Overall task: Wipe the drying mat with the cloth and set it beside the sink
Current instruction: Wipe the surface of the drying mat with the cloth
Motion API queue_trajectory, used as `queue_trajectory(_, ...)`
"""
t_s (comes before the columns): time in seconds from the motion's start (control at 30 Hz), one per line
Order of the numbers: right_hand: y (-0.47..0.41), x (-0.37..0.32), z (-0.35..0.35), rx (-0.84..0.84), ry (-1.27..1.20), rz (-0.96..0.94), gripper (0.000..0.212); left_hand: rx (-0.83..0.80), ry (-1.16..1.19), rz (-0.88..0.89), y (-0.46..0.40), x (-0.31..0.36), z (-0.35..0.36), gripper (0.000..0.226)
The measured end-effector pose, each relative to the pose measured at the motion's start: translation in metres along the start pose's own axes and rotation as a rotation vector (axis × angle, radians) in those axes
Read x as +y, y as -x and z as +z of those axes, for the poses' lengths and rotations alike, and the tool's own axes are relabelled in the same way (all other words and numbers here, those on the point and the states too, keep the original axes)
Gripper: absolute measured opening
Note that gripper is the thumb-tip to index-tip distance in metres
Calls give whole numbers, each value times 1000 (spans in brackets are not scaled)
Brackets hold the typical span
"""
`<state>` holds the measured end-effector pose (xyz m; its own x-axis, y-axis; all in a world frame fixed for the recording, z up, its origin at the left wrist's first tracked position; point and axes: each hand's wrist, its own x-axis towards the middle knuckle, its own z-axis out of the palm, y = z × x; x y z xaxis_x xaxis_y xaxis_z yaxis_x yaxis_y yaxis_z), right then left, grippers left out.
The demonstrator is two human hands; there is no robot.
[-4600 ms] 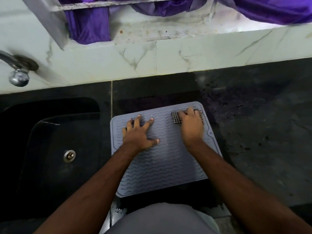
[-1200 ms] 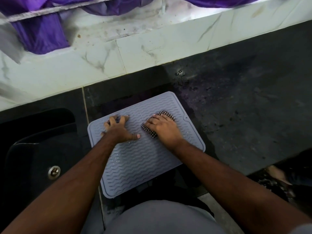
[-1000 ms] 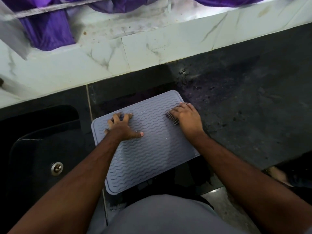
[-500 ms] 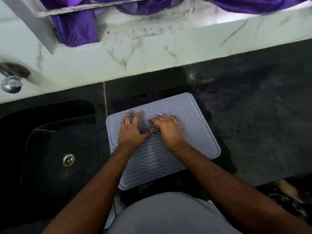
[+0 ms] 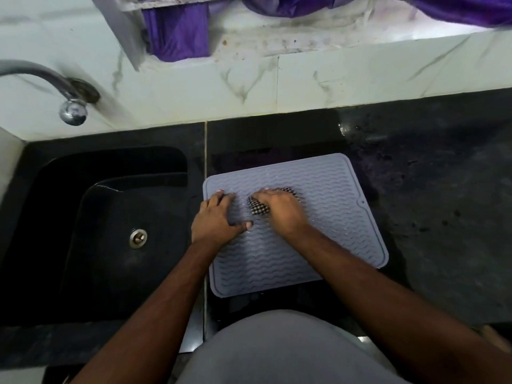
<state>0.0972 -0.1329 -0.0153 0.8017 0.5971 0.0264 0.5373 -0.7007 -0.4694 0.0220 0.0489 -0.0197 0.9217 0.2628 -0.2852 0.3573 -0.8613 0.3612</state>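
Where the dark countertop (image 5: 443,217) meets the black sink (image 5: 55,217), the grey drying mat (image 5: 332,231) lies flat, its left edge just beside the sink's right rim and its near edge close to the counter's front. Its surface carries a wavy ribbed pattern inside a raised border. On the mat's far-left portion, the right hand (image 5: 281,213) presses down on the checked black-and-white cloth (image 5: 256,207), fingers curled over it so that only the cloth's left end and a strip beyond the knuckles show. The left hand (image 5: 217,218) rests directly on the mat near its left edge, fingers spread and laid flat, thumb extended toward the cloth, holding nothing. The two hands sit near each other without touching. Inside the sink a metal drain (image 5: 138,238) is visible. A chrome tap (image 5: 55,87) projects from the pale marbled wall tiles (image 5: 332,76) above the sink. Purple fabric (image 5: 177,37) hangs along the top of the view.
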Motion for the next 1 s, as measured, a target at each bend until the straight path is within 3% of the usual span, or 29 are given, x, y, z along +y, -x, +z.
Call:
queue_trajectory(0.1, 8, 15, -5, 45, 67, 13, 57, 38, 189, -6, 5, -13, -2, 95)
queue_trajectory(0.23, 0, -13, 10, -65, 141, -62, 42, 20, 179, -14, 8, -20, 2, 100)
queue_trajectory(0.37, -21, -49, 22, -239, 123, -139, 64, 33, 102, -24, 2, -13, -4, 109)
queue_trajectory(0.53, -9, -23, 11, -127, 0, -57, 64, -2, 254, -26, 7, -23, -3, 119)
queue_trajectory(0.63, -1, -21, 25, -146, 91, -143, 67, 18, 345, -25, 9, -28, -2, 125)
queue_trajectory(0.83, -21, -61, 42, -229, -19, -272, 67, 44, 321, -2, 11, -29, -2, 136)
queue_trajectory(1.0, -16, -28, 25, -232, 67, -353, 48, 17, 343, -30, 10, -30, -3, 136)
